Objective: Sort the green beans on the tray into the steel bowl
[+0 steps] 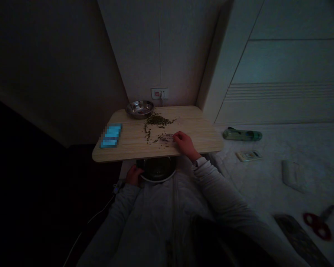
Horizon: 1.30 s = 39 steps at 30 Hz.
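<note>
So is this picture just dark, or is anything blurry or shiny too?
Head view: dim throughout, nearly black at lower left; same head view: metal bowl glints, green grains merge darkly; head view again: bright blue rectangle pixelated, red-handled scissors softly blurred.

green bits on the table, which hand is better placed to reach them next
Likely the right hand: it is over the table near green bits, while the left hand is at the dark bowl, below the edge.
</note>
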Each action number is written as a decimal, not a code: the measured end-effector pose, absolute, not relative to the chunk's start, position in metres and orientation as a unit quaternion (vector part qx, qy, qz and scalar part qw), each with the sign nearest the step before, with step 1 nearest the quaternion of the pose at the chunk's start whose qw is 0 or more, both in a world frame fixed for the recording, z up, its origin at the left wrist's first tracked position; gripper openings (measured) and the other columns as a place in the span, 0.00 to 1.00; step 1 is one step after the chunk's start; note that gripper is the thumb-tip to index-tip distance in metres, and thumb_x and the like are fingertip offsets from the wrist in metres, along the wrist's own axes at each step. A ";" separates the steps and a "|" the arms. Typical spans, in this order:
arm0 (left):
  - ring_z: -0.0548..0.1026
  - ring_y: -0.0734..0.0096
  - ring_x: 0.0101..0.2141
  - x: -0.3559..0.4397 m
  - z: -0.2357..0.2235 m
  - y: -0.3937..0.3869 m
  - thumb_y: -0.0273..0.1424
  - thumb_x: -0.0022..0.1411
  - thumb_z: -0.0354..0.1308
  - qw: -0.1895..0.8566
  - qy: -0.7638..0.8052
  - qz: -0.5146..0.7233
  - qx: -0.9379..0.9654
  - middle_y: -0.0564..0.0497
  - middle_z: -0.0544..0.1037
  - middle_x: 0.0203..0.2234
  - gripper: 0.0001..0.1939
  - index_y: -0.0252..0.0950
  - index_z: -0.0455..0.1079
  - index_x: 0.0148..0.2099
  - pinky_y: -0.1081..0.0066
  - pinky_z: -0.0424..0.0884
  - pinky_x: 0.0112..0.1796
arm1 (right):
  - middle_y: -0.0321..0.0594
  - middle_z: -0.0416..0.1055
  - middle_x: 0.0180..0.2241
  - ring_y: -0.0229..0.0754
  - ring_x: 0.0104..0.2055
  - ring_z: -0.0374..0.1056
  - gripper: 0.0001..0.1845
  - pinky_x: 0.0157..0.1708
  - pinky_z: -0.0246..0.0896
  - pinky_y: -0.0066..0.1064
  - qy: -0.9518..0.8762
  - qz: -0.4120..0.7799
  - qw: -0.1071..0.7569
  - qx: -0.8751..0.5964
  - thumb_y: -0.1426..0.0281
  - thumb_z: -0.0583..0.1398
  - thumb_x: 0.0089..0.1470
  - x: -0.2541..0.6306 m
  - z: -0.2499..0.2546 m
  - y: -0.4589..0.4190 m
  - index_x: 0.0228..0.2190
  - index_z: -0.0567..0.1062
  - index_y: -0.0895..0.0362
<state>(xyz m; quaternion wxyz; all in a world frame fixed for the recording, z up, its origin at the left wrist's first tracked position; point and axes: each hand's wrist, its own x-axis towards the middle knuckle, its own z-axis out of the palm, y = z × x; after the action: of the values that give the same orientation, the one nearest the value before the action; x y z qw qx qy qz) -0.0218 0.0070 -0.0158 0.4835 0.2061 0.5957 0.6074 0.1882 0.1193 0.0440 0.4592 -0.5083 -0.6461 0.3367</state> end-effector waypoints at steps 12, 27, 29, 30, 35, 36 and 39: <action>0.68 0.71 0.23 -0.025 -0.027 0.008 0.26 0.26 0.60 0.514 0.580 0.596 0.209 0.55 0.72 0.16 0.10 0.36 0.70 0.21 0.72 0.63 0.26 | 0.34 0.70 0.22 0.36 0.27 0.64 0.06 0.31 0.56 0.27 -0.661 0.358 0.431 -0.499 0.69 0.56 0.47 0.186 0.042 0.117 0.23 0.71 0.58; 0.71 0.69 0.24 -0.022 -0.013 0.001 0.26 0.29 0.59 0.508 0.572 0.601 0.231 0.55 0.74 0.18 0.09 0.37 0.71 0.22 0.70 0.65 0.29 | 0.34 0.70 0.22 0.35 0.26 0.63 0.06 0.28 0.55 0.25 -0.668 0.364 0.408 -0.505 0.69 0.56 0.46 0.184 0.045 0.113 0.23 0.71 0.58; 0.71 0.68 0.24 -0.023 -0.016 0.002 0.26 0.30 0.60 0.511 0.574 0.598 0.228 0.55 0.75 0.18 0.10 0.37 0.72 0.23 0.70 0.66 0.29 | 0.34 0.70 0.23 0.35 0.27 0.63 0.06 0.28 0.55 0.26 -0.676 0.367 0.404 -0.495 0.69 0.56 0.46 0.184 0.044 0.111 0.24 0.71 0.57; 0.71 0.68 0.24 -0.023 -0.019 0.002 0.27 0.30 0.60 0.510 0.572 0.602 0.223 0.54 0.75 0.19 0.10 0.37 0.72 0.24 0.70 0.66 0.29 | 0.34 0.70 0.23 0.36 0.27 0.63 0.06 0.28 0.55 0.26 -0.682 0.366 0.401 -0.490 0.69 0.56 0.46 0.185 0.044 0.110 0.24 0.71 0.57; 0.71 0.68 0.25 -0.029 -0.031 0.007 0.26 0.29 0.60 0.517 0.562 0.608 0.218 0.54 0.75 0.19 0.11 0.36 0.72 0.24 0.69 0.66 0.30 | 0.35 0.70 0.22 0.37 0.26 0.62 0.08 0.28 0.54 0.27 -0.712 0.360 0.371 -0.475 0.66 0.57 0.47 0.186 0.044 0.108 0.24 0.73 0.57; 0.72 0.67 0.25 -0.030 -0.032 0.008 0.25 0.29 0.61 0.523 0.561 0.601 0.223 0.53 0.75 0.19 0.11 0.36 0.72 0.24 0.68 0.66 0.30 | 0.35 0.70 0.23 0.37 0.27 0.62 0.09 0.29 0.54 0.27 -0.718 0.367 0.366 -0.465 0.65 0.57 0.47 0.187 0.043 0.108 0.24 0.73 0.57; 0.72 0.66 0.26 -0.034 -0.036 0.010 0.25 0.29 0.61 0.528 0.557 0.598 0.233 0.53 0.76 0.20 0.11 0.36 0.73 0.24 0.68 0.66 0.31 | 0.35 0.71 0.23 0.37 0.28 0.63 0.10 0.30 0.55 0.28 -0.721 0.413 0.352 -0.430 0.63 0.58 0.46 0.187 0.043 0.108 0.24 0.74 0.58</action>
<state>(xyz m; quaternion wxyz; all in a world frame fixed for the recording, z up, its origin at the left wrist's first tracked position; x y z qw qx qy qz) -0.0344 0.0096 -0.0359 0.5279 0.2326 0.5566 0.5978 0.1870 0.1084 0.0425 0.3522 -0.4298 -0.7213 0.4135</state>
